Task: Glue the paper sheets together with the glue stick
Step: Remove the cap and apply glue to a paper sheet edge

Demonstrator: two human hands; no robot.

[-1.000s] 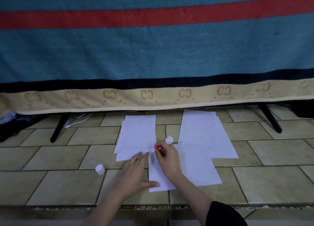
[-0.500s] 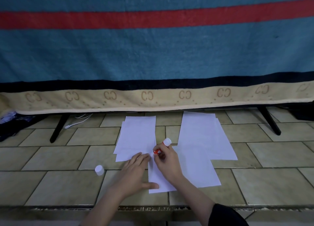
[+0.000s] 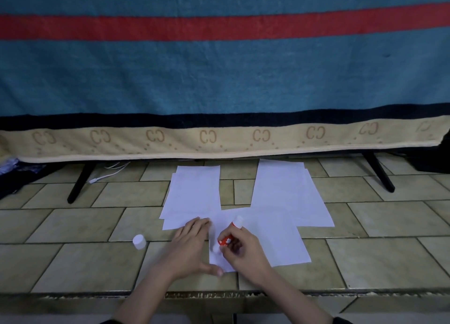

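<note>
With the right hand [image 3: 241,247] gripping the glue stick [image 3: 225,240] and the left hand [image 3: 188,245] pressing flat, fingers straight, the near sheet [image 3: 275,238] could wrinkle if that hold slips.

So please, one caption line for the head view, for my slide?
Right hand rubs glue stick along paper sheet; left hand presses it flat.

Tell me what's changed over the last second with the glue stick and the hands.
The right hand has drawn the glue stick toward the person, down along the left edge of the near sheet; its tip was at the sheet's far corner and is now partway down. The left hand stays flat, holding the paper down. The cap and both far paper stacks haven't moved.
</note>
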